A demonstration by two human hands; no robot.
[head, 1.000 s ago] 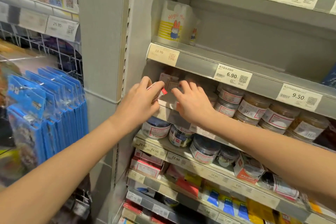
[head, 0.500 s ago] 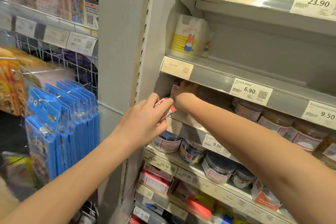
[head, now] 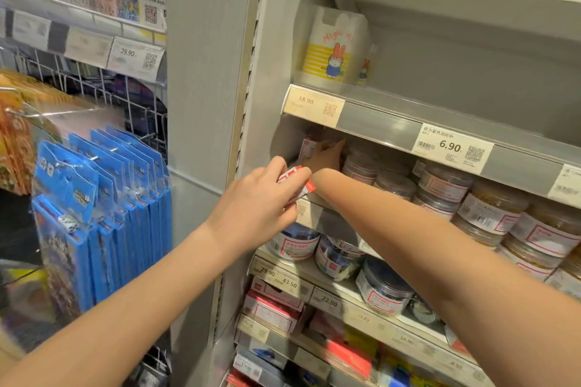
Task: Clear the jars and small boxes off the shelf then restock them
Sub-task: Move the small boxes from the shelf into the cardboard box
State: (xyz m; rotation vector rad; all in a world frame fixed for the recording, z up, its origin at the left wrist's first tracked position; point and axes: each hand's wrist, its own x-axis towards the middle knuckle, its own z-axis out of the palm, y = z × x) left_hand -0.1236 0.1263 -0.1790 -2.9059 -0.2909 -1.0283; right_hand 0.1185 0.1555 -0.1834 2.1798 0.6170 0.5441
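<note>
My left hand (head: 254,204) grips a small red-and-white box (head: 297,184) just in front of the second shelf's left end. My right hand (head: 327,158) reaches deep into that shelf (head: 327,220), its fingers against another small white-and-red box (head: 308,148) at the back left. Shadow hides how those fingers lie on it. Clear round jars with red-edged labels (head: 446,185) fill the rest of that shelf to the right, stacked two high.
The shelf above (head: 377,122) holds a white rabbit-print carton (head: 333,47). Below are more clear jars (head: 383,289) and red boxes (head: 273,308). Blue hanging packs (head: 103,214) on hooks crowd the left, beyond a grey upright post (head: 204,72).
My right hand has gone from the shelf's front edge deep into the back left. My left hand still holds its box and has barely moved. The view shifted left.
</note>
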